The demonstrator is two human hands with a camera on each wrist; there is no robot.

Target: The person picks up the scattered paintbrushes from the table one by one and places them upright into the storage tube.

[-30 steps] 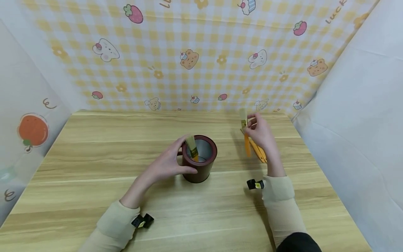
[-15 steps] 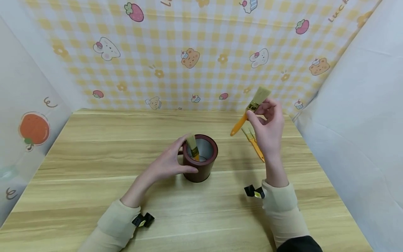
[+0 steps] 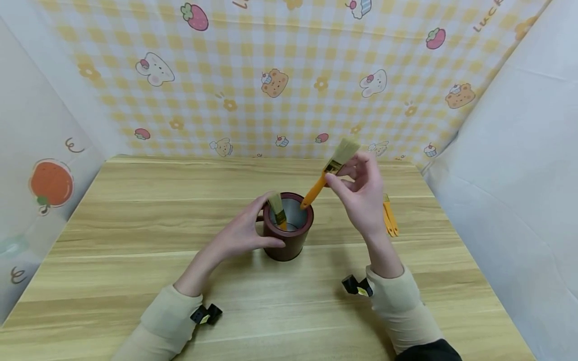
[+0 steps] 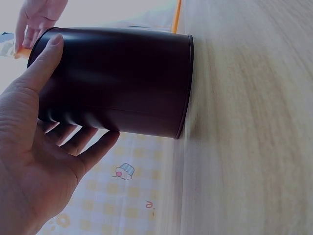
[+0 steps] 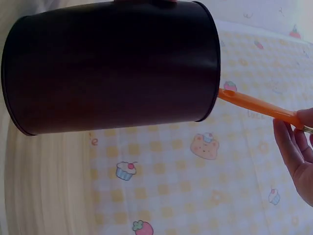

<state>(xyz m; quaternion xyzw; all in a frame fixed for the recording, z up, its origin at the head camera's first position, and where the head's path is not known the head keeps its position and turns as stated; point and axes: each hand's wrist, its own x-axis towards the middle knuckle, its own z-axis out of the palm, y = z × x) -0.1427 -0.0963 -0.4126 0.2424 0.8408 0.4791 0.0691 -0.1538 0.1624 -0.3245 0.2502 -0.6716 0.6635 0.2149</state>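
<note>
A dark brown round can (image 3: 283, 246) stands upright on the table, its mouth facing up. My left hand (image 3: 239, 233) grips it from the left, thumb on the near side and fingers round the far side. One paintbrush (image 3: 277, 206) stands inside, bristles up, leaning to the left of the mouth. My right hand (image 3: 363, 193) pinches a second paintbrush (image 3: 315, 190) near its metal band, bristles up and tilted right. The orange handle (image 5: 254, 104) of that brush points down-left, its end at the can's rim in the right wrist view.
More orange-handled paintbrushes (image 3: 391, 220) lie on the wooden table (image 3: 289, 311) to the right, partly behind my right hand. A yellow checked cloth (image 3: 203, 90) hangs at the back. White sheets (image 3: 510, 150) close off both sides.
My right hand has lifted the paintbrush from beside the loose brushes and carried it left, tilting it, to the can's mouth. My left hand and the can have stayed in place.
</note>
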